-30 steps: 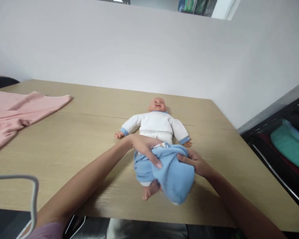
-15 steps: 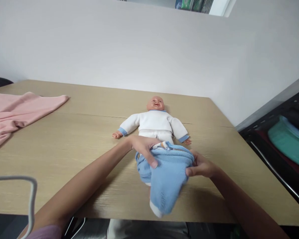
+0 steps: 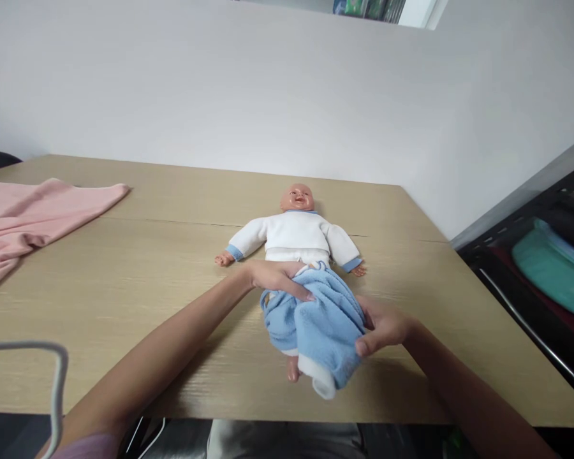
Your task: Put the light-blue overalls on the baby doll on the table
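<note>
A baby doll (image 3: 297,233) in a white top with blue cuffs lies on its back, head toward the wall, arms spread. Blue fleece pants (image 3: 328,325) with white cuffs cover its legs, bunched below the hips. One bare foot (image 3: 293,368) pokes out of the left pant leg; at the right leg's white cuff no foot shows. My left hand (image 3: 280,278) grips the pants near the waistband, thumb on top, fingers hidden under the cloth. My right hand (image 3: 382,324) holds the pants' right side, thumb in front and fingers behind the fabric.
The doll rests on a wooden table (image 3: 172,274) near its front edge. A pink cloth (image 3: 43,210) lies at the left. A white cable (image 3: 60,382) loops at lower left. On the right, a black rack (image 3: 502,280) holds a teal item (image 3: 555,274). A wall stands behind.
The waistband's right side has moved up and inward toward the doll's hips. The right pant leg's cuff has lifted and shifted right, and the bare foot shows more.
</note>
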`<state>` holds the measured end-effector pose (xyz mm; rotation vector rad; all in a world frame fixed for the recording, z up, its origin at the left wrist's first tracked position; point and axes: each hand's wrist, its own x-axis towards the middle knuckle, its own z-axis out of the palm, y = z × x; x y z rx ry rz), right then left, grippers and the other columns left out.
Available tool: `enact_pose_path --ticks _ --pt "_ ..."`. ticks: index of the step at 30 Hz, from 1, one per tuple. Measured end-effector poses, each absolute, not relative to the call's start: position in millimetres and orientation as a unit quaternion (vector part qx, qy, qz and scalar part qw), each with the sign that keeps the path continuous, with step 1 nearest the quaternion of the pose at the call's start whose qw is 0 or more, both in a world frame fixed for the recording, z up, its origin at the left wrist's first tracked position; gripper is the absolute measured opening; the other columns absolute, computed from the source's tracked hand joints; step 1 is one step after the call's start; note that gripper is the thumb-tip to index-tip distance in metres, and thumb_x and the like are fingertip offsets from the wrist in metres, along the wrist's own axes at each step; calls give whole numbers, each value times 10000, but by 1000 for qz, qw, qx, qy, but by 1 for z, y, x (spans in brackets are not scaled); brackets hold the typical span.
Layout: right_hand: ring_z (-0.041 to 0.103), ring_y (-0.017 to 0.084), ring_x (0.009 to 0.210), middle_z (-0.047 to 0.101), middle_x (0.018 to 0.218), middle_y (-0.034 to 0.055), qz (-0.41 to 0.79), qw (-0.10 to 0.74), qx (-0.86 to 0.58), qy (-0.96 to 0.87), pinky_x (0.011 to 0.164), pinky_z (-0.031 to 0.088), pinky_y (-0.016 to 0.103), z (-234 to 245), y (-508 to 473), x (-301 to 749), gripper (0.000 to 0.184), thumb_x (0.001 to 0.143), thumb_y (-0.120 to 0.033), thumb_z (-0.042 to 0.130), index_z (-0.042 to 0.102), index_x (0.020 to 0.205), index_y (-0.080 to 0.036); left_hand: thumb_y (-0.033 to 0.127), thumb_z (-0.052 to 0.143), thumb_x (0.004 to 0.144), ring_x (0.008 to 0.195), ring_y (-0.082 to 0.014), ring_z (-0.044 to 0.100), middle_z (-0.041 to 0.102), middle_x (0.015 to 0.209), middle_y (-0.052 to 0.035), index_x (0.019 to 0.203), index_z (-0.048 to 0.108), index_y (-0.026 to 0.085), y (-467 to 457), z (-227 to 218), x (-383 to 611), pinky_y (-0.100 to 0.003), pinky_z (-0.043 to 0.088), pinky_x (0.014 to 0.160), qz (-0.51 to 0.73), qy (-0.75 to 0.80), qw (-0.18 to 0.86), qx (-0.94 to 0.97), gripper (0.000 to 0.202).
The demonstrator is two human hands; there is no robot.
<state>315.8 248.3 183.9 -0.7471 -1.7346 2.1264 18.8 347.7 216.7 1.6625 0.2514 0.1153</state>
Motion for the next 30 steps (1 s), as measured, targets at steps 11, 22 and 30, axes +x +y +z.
enact_pose_path --ticks 11,22,30 --pt "659 171 740 711 806 9 777 318 -296 -455 754 579 299 177 244 295 492 878 -661 908 739 982 -210 533 1032 719 953 -265 812 869 1053 -84 1130 845 170 345 204 18 -334 676 901 69 100 752 648 580" --pt "679 175 855 754 979 23 692 328 -271 -583 835 564 280 194 243 289 660 682 -560 1063 762 1139 -192 746 851 889 850 -226 688 772 882 -69 908 800 148 337 221 22 -328 608 857 110 128 677 717 601" --pt "732 242 1017 804 1169 88 668 409 -348 -515 943 592 349 224 215 273 576 814 -504 970 767 1261 -201 831 867 808 810 -208 688 764 899 -76 963 789 136 332 228 21 -287 591 771 59 106 726 677 717"
